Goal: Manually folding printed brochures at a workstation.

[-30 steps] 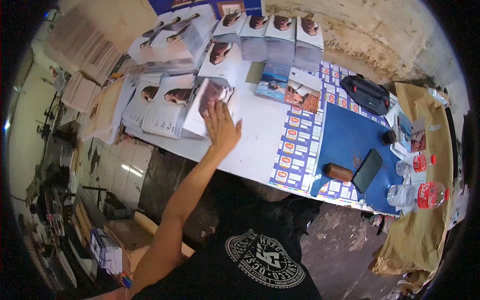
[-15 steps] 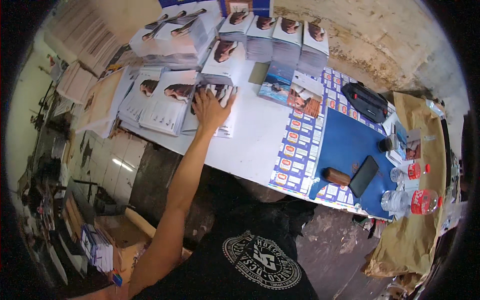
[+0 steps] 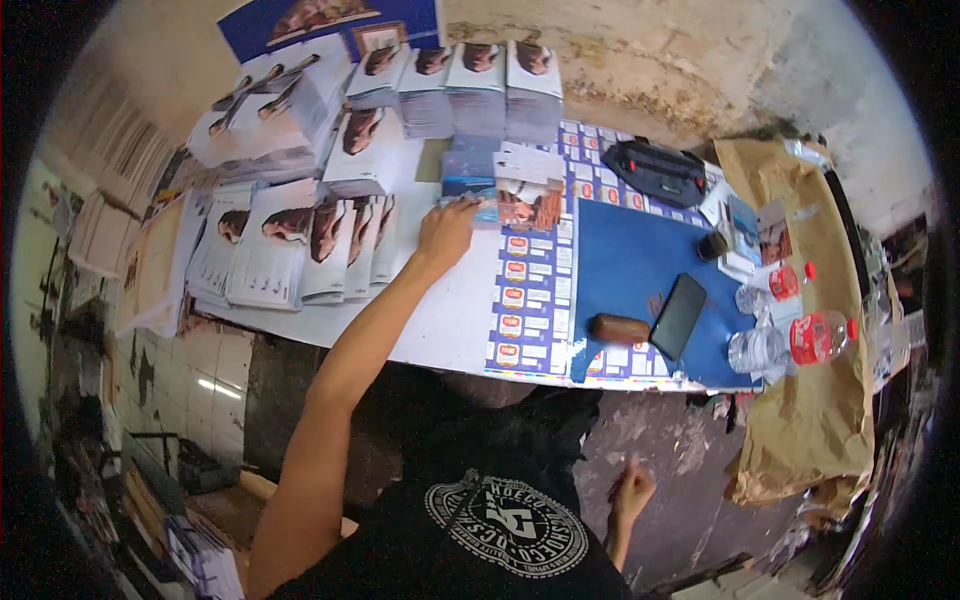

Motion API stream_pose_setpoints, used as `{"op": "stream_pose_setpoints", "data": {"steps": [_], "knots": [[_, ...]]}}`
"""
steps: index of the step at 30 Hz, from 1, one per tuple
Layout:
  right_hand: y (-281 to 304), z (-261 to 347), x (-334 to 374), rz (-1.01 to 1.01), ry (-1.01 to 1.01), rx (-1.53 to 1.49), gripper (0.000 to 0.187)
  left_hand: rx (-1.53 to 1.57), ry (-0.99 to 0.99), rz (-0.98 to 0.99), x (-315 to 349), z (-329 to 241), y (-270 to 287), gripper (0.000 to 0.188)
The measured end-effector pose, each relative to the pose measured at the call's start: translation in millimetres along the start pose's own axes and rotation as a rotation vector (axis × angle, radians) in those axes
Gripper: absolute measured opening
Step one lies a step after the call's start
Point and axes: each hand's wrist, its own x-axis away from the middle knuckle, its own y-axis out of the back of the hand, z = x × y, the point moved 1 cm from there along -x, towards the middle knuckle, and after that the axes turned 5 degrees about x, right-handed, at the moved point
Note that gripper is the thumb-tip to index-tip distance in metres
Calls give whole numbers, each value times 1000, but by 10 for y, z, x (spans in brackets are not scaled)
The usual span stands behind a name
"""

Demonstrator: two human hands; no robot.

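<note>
My left hand reaches over the white table, its fingers drawn together at the near corner of a blue leaflet. The fingertips partly cover that corner. Overlapping the leaflet on the right is a printed sheet with a brown picture. Low beside my body, off the table, my right hand is curled closed, with nothing visible in it. To the left of my left hand, several white booklets with a dark-haired picture lie fanned out. Taller booklet stacks stand behind.
On the right, a blue mat carries a phone and a brown case. Plastic bottles stand by crumpled brown paper. A black bag lies near the wall. Large booklet piles fill the back left.
My left hand has left the booklets and moved right to the blue leaflet. Those booklets now lie fanned. My right hand has come into view, and the view has swung right.
</note>
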Motion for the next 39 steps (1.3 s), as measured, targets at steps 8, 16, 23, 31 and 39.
{"op": "stream_pose_setpoints", "data": {"steps": [8, 16, 23, 31, 39], "knots": [[-1354, 1269, -673, 723, -233, -1052, 87, 370, 104, -39, 1618, -1048, 484, 41], [-1675, 1347, -1444, 732, -220, -877, 72, 1186, 763, -32, 2011, -830, 312, 70], [-2101, 1686, -1377, 375, 957, 382, 45, 1381, 804, 21, 1660, -1012, 206, 63], [-2247, 1539, -1281, 235, 1051, 757, 56, 1478, 811, -37, 1654, -1024, 176, 60], [-2243, 1529, -1296, 241, 1077, 801, 57, 1445, 838, -26, 1643, -1025, 167, 60]]}}
